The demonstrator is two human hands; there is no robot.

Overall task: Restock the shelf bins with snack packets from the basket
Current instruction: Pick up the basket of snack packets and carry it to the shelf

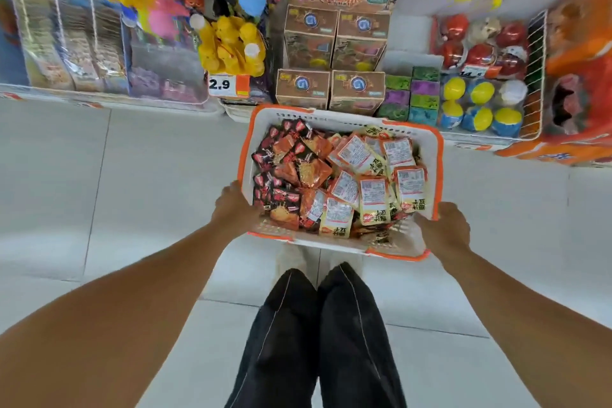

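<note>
A white basket (427,142) with orange rim corners hangs over the floor in front of the shelves. It is full of snack packets: dark red and black ones (284,172) on the left, pale yellow ones (374,175) with white labels on the right. My left hand (233,205) grips the basket's left near edge. My right hand (442,228) grips its right near corner. Both arms reach forward from below.
Low shelves line the far side: clear bins of packets (66,53) at left, yellow toys (231,46) with a 2.9 price tag, brown card boxes (331,63), coloured capsule eggs (480,103) in a wire rack. My dark-trousered legs (318,334) stand on the pale tiled floor (132,192).
</note>
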